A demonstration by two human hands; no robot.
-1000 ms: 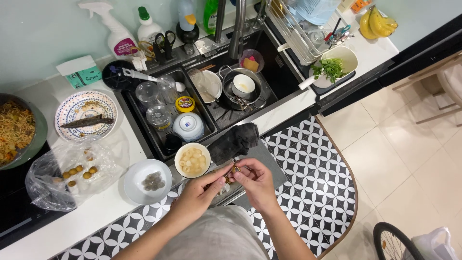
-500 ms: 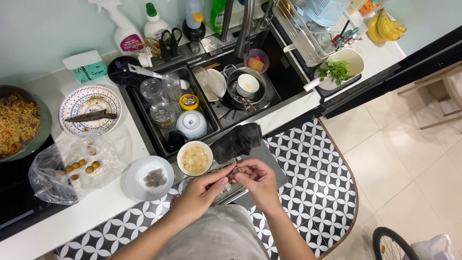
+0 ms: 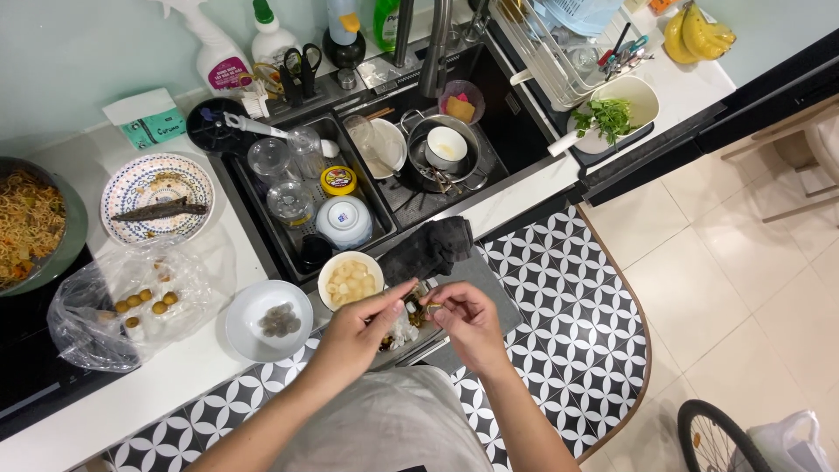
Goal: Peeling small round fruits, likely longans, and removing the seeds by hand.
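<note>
left hand (image 3: 367,319) and right hand (image 3: 463,315) staying together, pinching small brown fruit (image 3: 432,306) | hands barely shifting | peeling continuing beside small white bowl of pale peeled pieces (image 3: 350,280)

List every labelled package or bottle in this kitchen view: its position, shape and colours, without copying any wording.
Spray bottle: back wall, white, pink label.
Small box: counter by wall, teal and white.
Dispenser bottle: behind sink, white, green cap.
Round tin: sink rack, yellow lid.
Clear plastic bag: left counter, holding small round fruits.

Both hands, left hand (image 3: 363,328) and right hand (image 3: 463,319), pinch a small brown fruit (image 3: 432,306) beside a cream bowl (image 3: 350,280).
</note>
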